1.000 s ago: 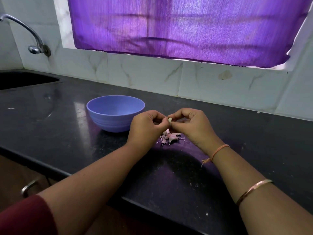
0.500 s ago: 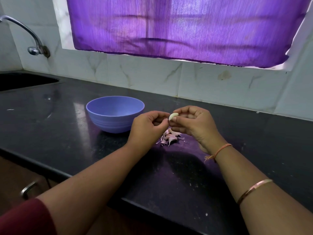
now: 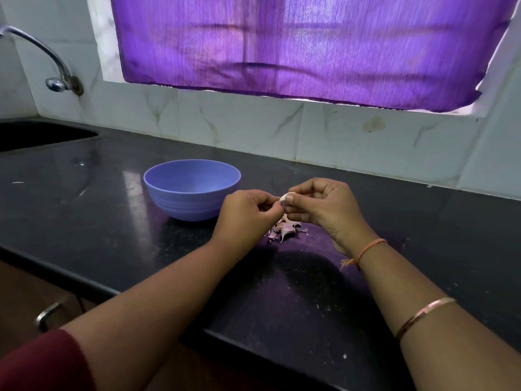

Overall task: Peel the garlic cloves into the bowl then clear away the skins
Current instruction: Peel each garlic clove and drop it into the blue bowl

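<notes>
Head | clove (image 3: pixel 284 197) now raised, bare white, pinched by right hand (image 3: pixel 324 210) | left hand (image 3: pixel 248 213) pinches its tip | skins (image 3: pixel 284 230) below hands | bowl (image 3: pixel 183 204) left of both; drop judged next.

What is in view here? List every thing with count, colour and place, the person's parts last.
counter: one, black, across the frame.
bowl: one, pale blue, on the counter, centre-left.
garlic skins: one pile, pinkish, on the counter right of the bowl.
garlic clove: one, whitish, held above the garlic skins.
sink: one, dark, far left.
tap: one, chrome, above the sink.
curtain: one, purple, top of frame.
cabinet handle: one, metal, lower left.
thread band: one, orange, right wrist.
bangle: one, copper, right forearm.
sleeve: one, maroon, left arm.
left hand: one, pinches the clove's end.
right hand: one, pinches the clove.
</notes>
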Available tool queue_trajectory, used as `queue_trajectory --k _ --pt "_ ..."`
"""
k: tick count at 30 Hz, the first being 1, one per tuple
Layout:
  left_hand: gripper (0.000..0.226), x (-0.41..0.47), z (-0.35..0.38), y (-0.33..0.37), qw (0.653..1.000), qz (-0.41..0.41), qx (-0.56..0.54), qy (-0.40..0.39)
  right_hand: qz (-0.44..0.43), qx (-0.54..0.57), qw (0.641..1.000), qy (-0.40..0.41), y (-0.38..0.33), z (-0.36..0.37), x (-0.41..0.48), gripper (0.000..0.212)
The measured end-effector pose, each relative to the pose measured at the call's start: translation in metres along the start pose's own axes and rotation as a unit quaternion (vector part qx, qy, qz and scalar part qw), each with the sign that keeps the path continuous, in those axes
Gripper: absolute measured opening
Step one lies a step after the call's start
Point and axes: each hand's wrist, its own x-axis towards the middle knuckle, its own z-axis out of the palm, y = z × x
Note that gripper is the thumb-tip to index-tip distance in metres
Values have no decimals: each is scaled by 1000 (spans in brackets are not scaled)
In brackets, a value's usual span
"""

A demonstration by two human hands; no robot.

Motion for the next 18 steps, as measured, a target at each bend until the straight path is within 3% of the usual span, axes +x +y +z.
queue_trajectory --k 18 --pt "11 -1 -1 1 999 -6 37 -15 47 76 996 -22 0 -2 1 12"
